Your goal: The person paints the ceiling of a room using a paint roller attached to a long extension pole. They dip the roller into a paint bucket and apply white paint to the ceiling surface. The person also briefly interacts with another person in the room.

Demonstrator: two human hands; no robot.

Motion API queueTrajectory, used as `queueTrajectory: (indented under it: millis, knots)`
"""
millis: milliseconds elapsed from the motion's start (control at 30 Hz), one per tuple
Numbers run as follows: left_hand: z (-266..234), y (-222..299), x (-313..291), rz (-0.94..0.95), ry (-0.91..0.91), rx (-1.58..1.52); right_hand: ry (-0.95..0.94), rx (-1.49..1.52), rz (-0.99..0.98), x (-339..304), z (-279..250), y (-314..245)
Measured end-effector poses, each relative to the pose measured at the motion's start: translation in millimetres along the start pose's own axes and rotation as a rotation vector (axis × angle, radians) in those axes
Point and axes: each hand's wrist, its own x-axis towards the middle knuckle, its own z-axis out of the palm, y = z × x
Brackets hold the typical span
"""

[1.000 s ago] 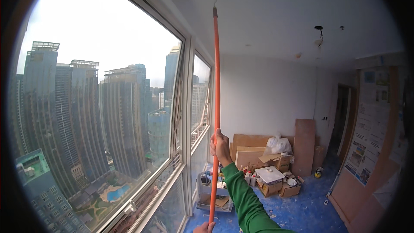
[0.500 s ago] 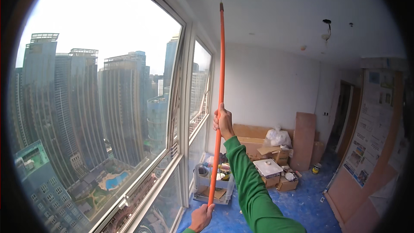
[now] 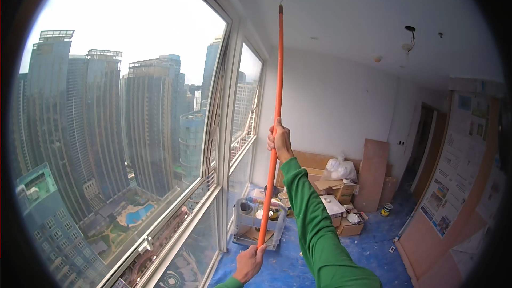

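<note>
A long orange extension pole [image 3: 279, 69] rises steeply in front of me, its top leaning slightly right. From its dark tip a thin bent wire, like a paint roller frame, reaches up to the white ceiling [image 3: 341, 10]. Whatever the wire carries there is too pale and small to make out. My right hand [image 3: 281, 140], in a green sleeve, is closed around the pole about midway up. Lower down, my left hand [image 3: 248, 263] grips the pole's bottom end, with its fingers partly hidden.
Large windows [image 3: 144, 244] overlooking towers run along my left. A clear plastic bin [image 3: 273, 233] of supplies stands by them on blue floor sheeting [image 3: 314, 258]. Cardboard boxes [image 3: 350, 229], a white bag [image 3: 340, 169] and a leaning board [image 3: 372, 173] line the far wall. Wires hang from a ceiling hole [image 3: 409, 29].
The pole's top has shifted slightly right in view, still close to the ceiling. Both hands appear a little higher, keeping their grip. The whole view has shifted slightly too.
</note>
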Motion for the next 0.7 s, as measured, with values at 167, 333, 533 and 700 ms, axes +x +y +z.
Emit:
queueTrajectory:
  millis: [167, 333, 533, 700]
  knots:
    - [-3, 14, 6, -0.002, 0.035, -0.067, 0.019, -0.001, -0.015, 8, 0, -14]
    - [-15, 13, -3, -0.017, 0.040, -0.105, 0.018, -0.042, -0.039, 1, 13, -19]
    - [-21, 5, -38, 0.008, 0.058, 0.003, 0.017, -0.020, -0.058, -42, 25, -20]
    - [-32, 13, -71, 0.030, 0.062, -0.019, 0.022, 0.009, -0.064, -84, 37, -26]
